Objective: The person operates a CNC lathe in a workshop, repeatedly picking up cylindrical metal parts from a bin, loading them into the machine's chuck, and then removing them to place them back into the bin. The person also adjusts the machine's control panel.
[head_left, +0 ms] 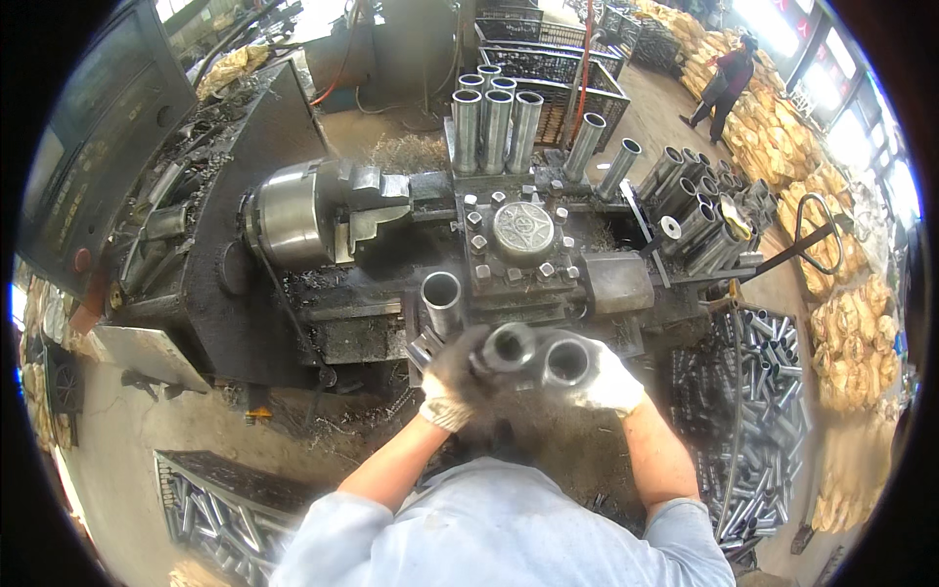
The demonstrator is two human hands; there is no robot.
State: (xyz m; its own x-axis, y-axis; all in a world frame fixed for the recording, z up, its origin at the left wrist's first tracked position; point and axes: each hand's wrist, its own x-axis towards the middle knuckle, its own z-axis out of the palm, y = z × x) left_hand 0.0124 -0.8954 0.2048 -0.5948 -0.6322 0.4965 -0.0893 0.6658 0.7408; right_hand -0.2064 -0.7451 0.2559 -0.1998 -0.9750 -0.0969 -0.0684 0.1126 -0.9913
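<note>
My left hand (455, 380), in a dirty dark-palmed work glove, is closed round a metal tube (511, 346) whose open end faces up. Beside it my right hand (608, 377), in a whiter glove, grips a second metal tube (566, 362). Both tubes are slightly blurred and held side by side in front of the lathe. Just beyond my left hand, another metal tube (442, 303) stands upright on the machine. Past the tubes is the square tool post (523, 230) with bolts around its round cap. The lathe chuck (298, 215) is at the left, its jaws holding nothing visible.
Several upright tubes (496, 122) stand behind the tool post, with more tubes (690, 210) at the right. A lever with a loop handle (820, 235) juts out right. Bins of tubes (768, 430) (220, 519) flank me. A person (724, 88) is far off among stacked sacks (763, 127).
</note>
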